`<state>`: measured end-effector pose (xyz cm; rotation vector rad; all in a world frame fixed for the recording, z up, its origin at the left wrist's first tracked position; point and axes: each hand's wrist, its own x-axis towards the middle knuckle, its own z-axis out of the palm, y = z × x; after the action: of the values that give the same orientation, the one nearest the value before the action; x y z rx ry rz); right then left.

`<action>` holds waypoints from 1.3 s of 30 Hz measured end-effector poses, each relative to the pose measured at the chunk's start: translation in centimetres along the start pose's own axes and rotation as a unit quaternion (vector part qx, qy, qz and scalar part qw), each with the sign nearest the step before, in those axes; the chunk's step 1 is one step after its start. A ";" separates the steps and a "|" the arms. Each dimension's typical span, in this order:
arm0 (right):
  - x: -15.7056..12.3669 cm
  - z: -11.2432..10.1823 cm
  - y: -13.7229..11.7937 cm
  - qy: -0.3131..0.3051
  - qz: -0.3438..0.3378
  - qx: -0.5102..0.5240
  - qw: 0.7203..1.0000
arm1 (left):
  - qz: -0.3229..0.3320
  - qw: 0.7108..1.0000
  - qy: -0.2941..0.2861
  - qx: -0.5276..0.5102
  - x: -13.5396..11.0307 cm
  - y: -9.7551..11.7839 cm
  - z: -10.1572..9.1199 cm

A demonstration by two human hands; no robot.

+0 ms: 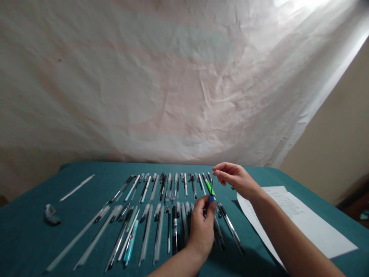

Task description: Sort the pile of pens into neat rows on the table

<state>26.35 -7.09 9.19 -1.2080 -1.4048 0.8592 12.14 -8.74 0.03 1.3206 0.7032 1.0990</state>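
Note:
My left hand [201, 227] is closed around a blue pen part [211, 197], held upright above the front row of pens. A thin dark rod that looks like a pen refill [212, 187] rises out of its top. My right hand [238, 181] is at the rod's upper end, with thumb and forefinger pinched together there. Behind the rod lies a bright green pen [208, 187] in the back row. Part of the front row is hidden by my left hand and forearm.
Pens, caps and clear barrels lie in two rows on the green cloth [25, 246]. Printed white sheets [311, 227] lie at the right, partly under my right forearm. A crumpled shiny piece [52, 215] and a slim whitish stick [77, 187] are at the left.

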 end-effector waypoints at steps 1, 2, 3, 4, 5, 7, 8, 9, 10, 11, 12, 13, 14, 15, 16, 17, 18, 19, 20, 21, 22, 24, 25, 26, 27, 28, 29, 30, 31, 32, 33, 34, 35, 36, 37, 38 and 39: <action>0.0 0.0 0.0 -0.006 0.003 -0.001 1.000 | 0.000 1.000 0.000 0.001 0.0 0.0 0.0; 0.0 0.1 0.0 -0.011 0.005 -0.001 1.000 | -0.001 1.000 -0.001 0.002 0.0 0.0 0.0; -0.1 0.1 0.0 -0.012 0.005 -0.001 1.000 | -0.002 1.000 -0.001 0.004 0.0 0.0 -0.1; -0.1 0.1 0.0 -0.010 0.002 -0.001 1.000 | -0.002 1.000 -0.001 0.005 0.0 0.0 -0.1; -0.1 0.1 0.0 -0.003 -0.002 -0.002 1.000 | -0.001 1.000 -0.001 0.005 0.0 0.0 -0.1; -0.1 0.1 -0.1 0.014 -0.012 -0.005 1.000 | 0.003 1.000 -0.001 0.002 0.0 0.0 -0.1; -0.1 0.1 -0.1 0.020 -0.016 -0.007 1.000 | 0.004 1.000 -0.001 -0.001 0.0 0.0 0.0; -0.1 0.0 -0.1 0.024 -0.018 -0.009 1.000 | 0.005 1.000 -0.001 -0.003 0.0 0.0 0.0; -0.1 0.0 -0.1 0.026 -0.020 -0.011 0.999 | 0.005 1.000 -0.002 -0.005 0.0 0.0 0.0; -0.1 0.0 -0.1 0.028 -0.022 -0.012 0.999 | 0.004 1.000 -0.002 -0.004 -0.1 0.0 0.0; -0.1 0.1 -0.1 0.029 -0.023 -0.014 0.999 | 0.003 1.000 0.000 -0.002 -0.1 0.0 0.0; -0.1 0.1 -0.1 0.030 -0.024 -0.015 0.999 | 0.002 1.000 0.001 0.001 -0.1 -0.1 0.0; -0.1 0.1 -0.1 0.031 -0.026 -0.015 0.999 | 0.003 1.000 0.002 0.003 -0.1 -0.1 0.0; -0.1 0.2 -0.1 0.031 -0.027 -0.015 0.999 | 0.003 1.000 0.002 0.005 -0.1 -0.1 0.0; -0.1 0.2 -0.1 0.032 -0.027 -0.015 0.999 | 0.004 1.000 0.003 0.004 -0.1 -0.1 0.0; 0.0 0.3 -0.1 0.032 -0.027 -0.015 0.999 | 0.004 1.000 0.003 0.003 -0.1 -0.1 0.0; 0.0 0.3 -0.1 0.032 -0.026 -0.015 0.999 | 0.004 1.000 0.003 0.002 -0.1 -0.1 0.0; 0.0 0.3 -0.1 0.030 -0.024 -0.015 0.999 | 0.004 1.000 0.004 0.002 -0.1 -0.1 0.0; 0.0 0.4 -0.1 0.029 -0.022 -0.016 0.999 | 0.004 1.000 0.005 0.002 -0.1 -0.1 0.0; 0.0 0.4 0.0 0.027 -0.020 -0.016 0.999 | 0.004 1.000 0.005 0.003 0.0 -0.1 0.0; 0.0 0.4 0.0 0.025 -0.018 -0.017 0.999 | 0.005 1.000 0.005 0.006 0.0 0.0 0.0; 0.0 0.4 0.0 0.020 -0.013 -0.017 1.000 | 0.006 1.000 0.003 0.010 -0.1 0.1 0.0; 0.0 0.4 0.1 0.015 -0.010 -0.016 1.000 | 0.006 1.000 0.002 0.011 -0.1 0.1 0.0; 0.0 0.4 0.1 0.009 -0.005 -0.015 1.000 | 0.005 1.000 0.001 0.010 -0.1 0.2 0.0; -0.1 0.4 0.1 0.003 0.000 -0.013 1.000 | 0.005 1.000 0.001 0.009 -0.1 0.2 0.0; -0.1 0.5 0.1 -0.004 0.005 -0.011 1.000 | 0.005 1.000 0.001 0.006 -0.1 0.3 0.0; -0.2 0.5 0.1 -0.009 0.009 -0.008 1.000 | 0.005 1.000 0.001 0.004 -0.1 0.3 0.0; -0.2 0.6 0.1 -0.015 0.011 -0.007 1.000 | 0.006 1.000 0.001 0.002 -0.1 0.3 0.0; -0.3 0.6 0.0 -0.021 0.013 -0.007 1.000 | 0.007 1.000 0.002 0.001 -0.1 0.3 0.0; -0.4 0.6 -0.1 -0.030 0.014 -0.008 0.999 | 0.007 1.000 0.003 0.000 -0.1 0.3 0.0; -0.5 0.5 -0.2 -0.043 0.017 -0.011 0.999 | 0.007 1.000 0.004 0.000 -0.1 0.2 0.0; -0.6 0.4 -0.3 -0.057 0.020 -0.016 0.998 | 0.006 1.000 0.005 0.001 -0.1 0.2 0.0; -0.6 0.2 -0.3 -0.069 0.023 -0.022 0.997 | 0.005 1.000 0.007 0.002 -0.1 0.1 0.0; -0.4 -0.1 -0.2 -0.075 0.024 -0.031 0.996 | 0.006 1.000 0.008 0.004 -0.1 0.1 0.0; -0.2 -0.5 0.1 -0.073 0.023 -0.043 0.996 | 0.008 1.000 0.007 0.006 -0.1 0.1 0.0; 0.3 -0.9 0.6 -0.062 0.020 -0.059 0.996 | 0.011 1.000 0.006 0.008 -0.1 0.0 0.0; 0.9 -1.4 1.4 -0.042 0.019 -0.083 0.995 | 0.013 1.000 0.004 0.009 -0.1 0.0 0.0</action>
<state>28.03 -6.08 8.38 -1.3410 -1.5504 0.8423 12.10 -8.79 0.04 1.3451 0.7045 1.1214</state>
